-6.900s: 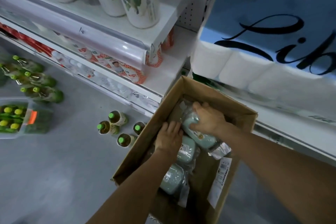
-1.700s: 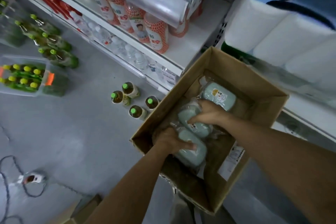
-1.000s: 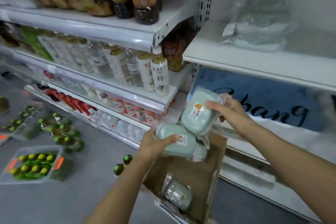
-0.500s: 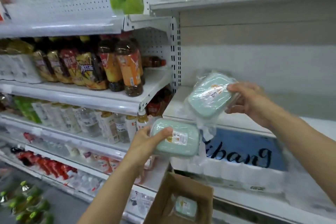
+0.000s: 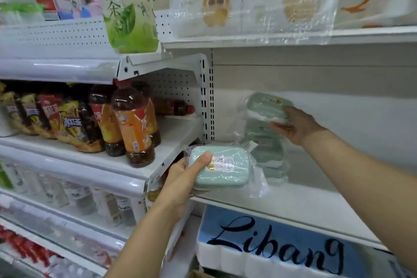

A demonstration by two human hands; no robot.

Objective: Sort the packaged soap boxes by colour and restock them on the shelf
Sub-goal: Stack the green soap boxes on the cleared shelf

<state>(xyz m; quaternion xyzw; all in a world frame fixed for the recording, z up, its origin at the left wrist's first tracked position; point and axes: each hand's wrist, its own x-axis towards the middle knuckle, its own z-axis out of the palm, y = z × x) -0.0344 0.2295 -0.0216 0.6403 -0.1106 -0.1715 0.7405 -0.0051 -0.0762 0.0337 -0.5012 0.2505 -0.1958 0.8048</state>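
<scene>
Lifted clear of the cardboard carton and carried up to the white metal shelf (image 5: pixel 300 205) since half a second ago; both soap boxes now level with the shelf bay, carton almost out of sight at the bottom edge.

Head view, the only one. Right hand (image 5: pixel 293 125) reaching deep toward the back left corner of the shelf, fingers curled under and around a mint-green soap box in clear plastic wrap (image 5: pixel 268 106), setting it on top of a stack of matching mint-green wrapped boxes (image 5: pixel 264 153). Placed there presumably to keep one colour together in a single column against the shelf's left upright. Top box slightly tilted, seemingly touching the stack beneath, though blur leaves the contact uncertain.

Left hand (image 5: pixel 187 178) gripping a second mint-green wrapped soap box (image 5: pixel 222 169), thumb across the lid, fingers underneath, held flat just off the shelf's front left corner. Probably waiting its turn for the same stack. White sticker with an orange mark on the lid; print too small to read.

Writing legible elsewhere: "Libang" in black script on a blue toilet-roll pack (image 5: pixel 282 248) below the shelf; "绿茶" on a tall green tea bottle (image 5: pixel 128 7) on the upper left shelf; "冰红茶" on dark iced-tea bottles with orange labels (image 5: pixel 133 126) in the neighbouring bay. Cartoon-printed tissue packs (image 5: pixel 248 2) on the shelf above.
</scene>
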